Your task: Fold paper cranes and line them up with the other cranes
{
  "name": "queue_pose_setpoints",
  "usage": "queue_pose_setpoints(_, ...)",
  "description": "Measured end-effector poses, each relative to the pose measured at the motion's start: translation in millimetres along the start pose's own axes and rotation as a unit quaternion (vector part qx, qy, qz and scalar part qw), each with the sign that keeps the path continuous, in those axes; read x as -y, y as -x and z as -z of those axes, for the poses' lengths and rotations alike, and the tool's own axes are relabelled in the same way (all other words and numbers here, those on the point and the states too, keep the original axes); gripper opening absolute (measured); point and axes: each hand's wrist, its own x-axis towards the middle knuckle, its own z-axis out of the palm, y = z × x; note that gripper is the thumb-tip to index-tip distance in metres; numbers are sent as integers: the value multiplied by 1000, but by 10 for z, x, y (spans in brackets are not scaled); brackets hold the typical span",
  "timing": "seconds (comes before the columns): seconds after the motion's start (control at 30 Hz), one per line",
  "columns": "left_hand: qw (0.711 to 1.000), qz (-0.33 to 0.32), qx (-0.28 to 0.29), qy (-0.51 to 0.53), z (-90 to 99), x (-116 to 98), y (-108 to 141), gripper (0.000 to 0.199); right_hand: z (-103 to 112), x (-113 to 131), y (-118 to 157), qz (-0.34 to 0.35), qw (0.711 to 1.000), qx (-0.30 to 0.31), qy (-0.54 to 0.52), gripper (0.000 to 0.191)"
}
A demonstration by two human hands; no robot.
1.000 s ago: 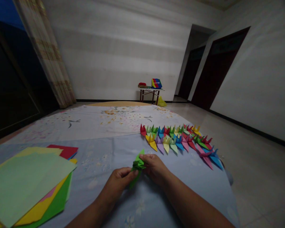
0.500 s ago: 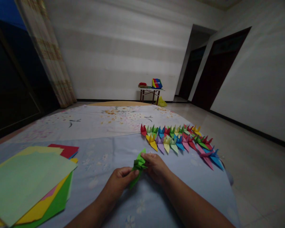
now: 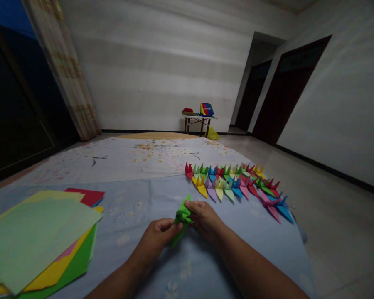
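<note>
A green folded paper (image 3: 183, 214), partly shaped with several creased layers at its middle, is held just above the blue cloth. My left hand (image 3: 160, 236) pinches its lower left side between thumb and fingers. On the upper right, my right hand (image 3: 204, 218) grips it with the thumb on top. Fingers cover parts of both ends of the paper. Rows of finished paper cranes (image 3: 227, 187) in many colours stand beyond my right hand.
To the left lies a loose stack of coloured paper sheets (image 3: 46, 232), pale green on top. A flowered tablecloth (image 3: 127, 158) covers the round table. Near the far wall stands a small table (image 3: 199, 117) with a colourful bag (image 3: 206, 109).
Both hands keep hold of the green paper in nearly the same pose. The whole view has shifted very slightly; nothing was let go or picked up.
</note>
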Motion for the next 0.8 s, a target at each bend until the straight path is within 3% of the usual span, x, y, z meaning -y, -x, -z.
queue_pose_setpoints(0.27, 1000, -10, -6, -9, -4, -19, 0, 43, 11, 24, 15, -20, 999, 42, 3, 40)
queue_pose_setpoints(0.5, 1000, -1, -4, -19, -12, -18, -1, 45, 3, 16, 24, -40, 998, 36, -26, 39)
queue_pose_setpoints(0.67, 1000, 6, -10, -6, -8, -36, 2, 45, -10, 16, 5, -54, 998, -15, -24, 44)
queue_pose_setpoints(0.8, 998, 6, -48, 45, -12, -85, 13, 43, 18, 20, -38, 9, 995, -98, -2, 49)
